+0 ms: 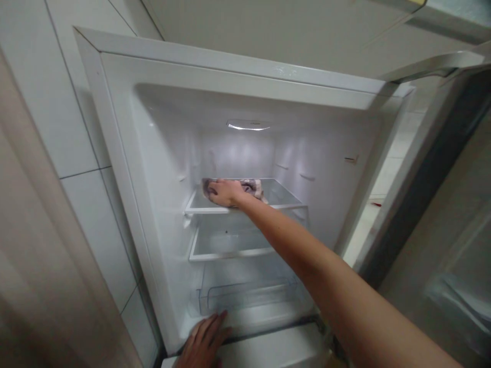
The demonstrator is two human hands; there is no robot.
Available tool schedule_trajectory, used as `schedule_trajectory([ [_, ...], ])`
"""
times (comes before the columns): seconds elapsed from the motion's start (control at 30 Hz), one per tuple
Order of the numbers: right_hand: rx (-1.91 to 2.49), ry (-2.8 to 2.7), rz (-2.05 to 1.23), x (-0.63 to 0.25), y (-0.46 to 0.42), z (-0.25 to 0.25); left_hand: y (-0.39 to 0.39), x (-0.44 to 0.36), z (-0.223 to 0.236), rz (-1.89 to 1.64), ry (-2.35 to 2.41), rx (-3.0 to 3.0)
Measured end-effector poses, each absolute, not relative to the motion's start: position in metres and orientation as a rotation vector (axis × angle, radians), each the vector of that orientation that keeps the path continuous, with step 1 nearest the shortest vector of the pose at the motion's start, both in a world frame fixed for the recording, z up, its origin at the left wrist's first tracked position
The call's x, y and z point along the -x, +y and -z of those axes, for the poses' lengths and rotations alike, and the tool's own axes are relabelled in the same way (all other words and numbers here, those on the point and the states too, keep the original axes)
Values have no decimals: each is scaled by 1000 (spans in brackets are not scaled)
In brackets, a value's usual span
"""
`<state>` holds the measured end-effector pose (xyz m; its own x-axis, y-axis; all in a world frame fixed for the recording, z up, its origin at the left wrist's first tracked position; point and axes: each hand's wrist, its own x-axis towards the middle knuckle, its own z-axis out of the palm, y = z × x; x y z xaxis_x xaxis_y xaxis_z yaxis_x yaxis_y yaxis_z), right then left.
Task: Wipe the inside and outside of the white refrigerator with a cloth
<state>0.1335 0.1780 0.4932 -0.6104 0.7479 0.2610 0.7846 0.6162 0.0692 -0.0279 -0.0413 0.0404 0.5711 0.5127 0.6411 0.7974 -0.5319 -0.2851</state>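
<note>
Inside the open refrigerator, my right hand (226, 192) presses down on a crumpled patterned cloth (251, 187), its fingers curled over the cloth's left part. The cloth lies on the upper glass shelf (282, 193), toward the left and middle. My right forearm reaches in from the lower right. Low in the view, my left hand (205, 340) rests at the refrigerator's bottom front edge, fingers stretched out and holding nothing. Its wrist is cut off by the frame.
A second glass shelf (215, 240) sits below, with a clear plastic drawer (249, 296) under it. The refrigerator door (433, 204) stands open at right. White wall tiles (76, 128) run along the left. A lit lamp (248, 125) is on the ceiling inside.
</note>
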Motion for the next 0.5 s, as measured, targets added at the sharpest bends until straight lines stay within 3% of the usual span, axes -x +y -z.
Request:
schedule_trajectory([
  [0.17,868,-2520,578,-130,114,-453,-56,24,-73,714,-1031,2307],
  [0.3,660,-2730,483,-155,88,-388,-59,24,-77,691,-1059,2302],
  [0.5,1329,-2640,200,-210,116,-325,-58,23,-75,696,-1034,2291],
])
